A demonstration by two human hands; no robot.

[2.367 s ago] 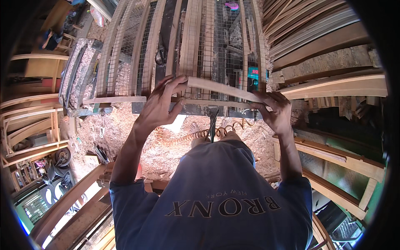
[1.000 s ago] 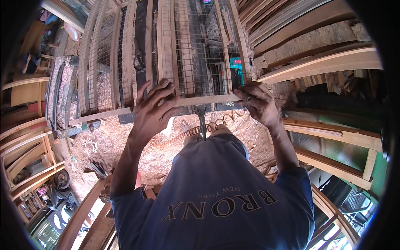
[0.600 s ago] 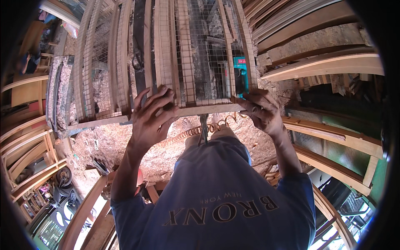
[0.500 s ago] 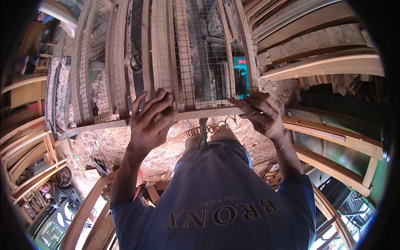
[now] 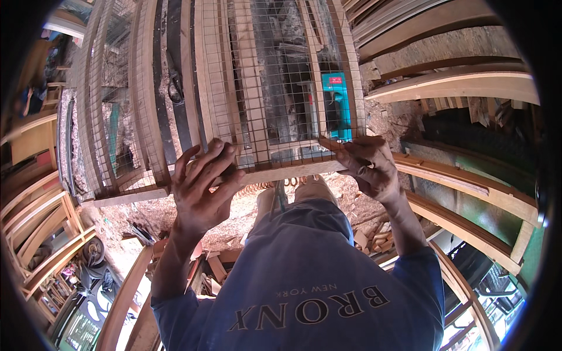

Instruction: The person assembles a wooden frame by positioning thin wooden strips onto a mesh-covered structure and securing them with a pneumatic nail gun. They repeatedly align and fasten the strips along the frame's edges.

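A wooden frame covered with wire mesh (image 5: 287, 174) stretches away in front of me. My left hand (image 5: 202, 187) grips its near rail left of the middle, with the fingers spread over the mesh and the thumb on the near side. Toward the right corner, my right hand (image 5: 374, 172) holds the same rail, fingers bent over the edge. Through the mesh I see wooden strips, dark bars and a teal tool (image 5: 336, 108) below the frame's right end; its exact kind is unclear. A dark slim object (image 5: 174, 85) shows through the mesh farther left.
Long boards (image 5: 451, 85) are stacked at the right. Curved wooden chair-like frames (image 5: 47, 216) stand at the left. Wood shavings (image 5: 140, 219) cover the floor, and a brown coiled hose (image 5: 257, 188) lies under the near rail.
The mesh frame has come slightly nearer to me and shifted left in view, with both hands on its rail. More of the coiled hose is now covered.
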